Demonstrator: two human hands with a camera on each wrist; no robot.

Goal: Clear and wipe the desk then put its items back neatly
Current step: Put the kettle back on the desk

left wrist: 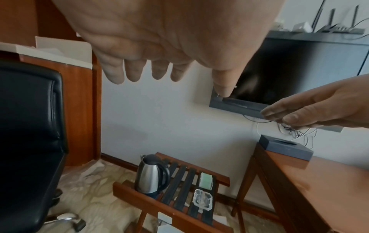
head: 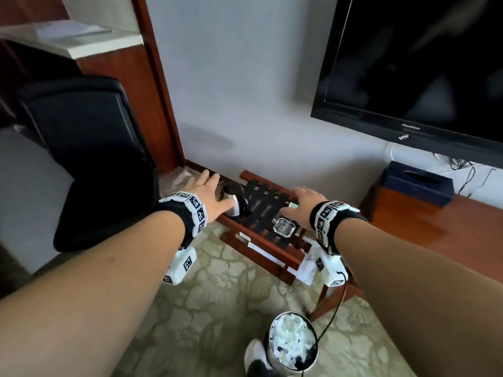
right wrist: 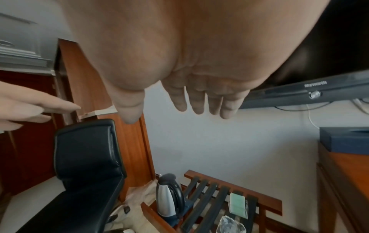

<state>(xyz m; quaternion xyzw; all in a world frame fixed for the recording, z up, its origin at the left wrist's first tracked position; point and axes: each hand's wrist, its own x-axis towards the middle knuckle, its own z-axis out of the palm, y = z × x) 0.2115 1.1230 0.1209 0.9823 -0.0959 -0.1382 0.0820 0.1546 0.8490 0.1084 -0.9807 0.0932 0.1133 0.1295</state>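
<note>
My left hand (head: 206, 194) hovers open, fingers spread, above a steel kettle (head: 235, 202) with a black lid and handle. The kettle stands on the left end of a low wooden rack (head: 272, 251) with black straps. My right hand (head: 302, 205) is open too, palm down over the rack's right part, and holds nothing. Just below it lie a clear glass ashtray (head: 284, 227) and a small green packet (head: 293, 205). The left wrist view shows the kettle (left wrist: 151, 173), ashtray (left wrist: 202, 200) and packet (left wrist: 206, 180) well below my fingers (left wrist: 135, 74). The wooden desk (head: 435, 229) stands to the right.
A dark blue tissue box (head: 417, 183) sits at the desk's back corner, under a wall-mounted TV (head: 422, 63). A black office chair (head: 89, 148) stands left of the rack. A round bin (head: 294, 341) full of white tissue stands on the patterned carpet near my foot.
</note>
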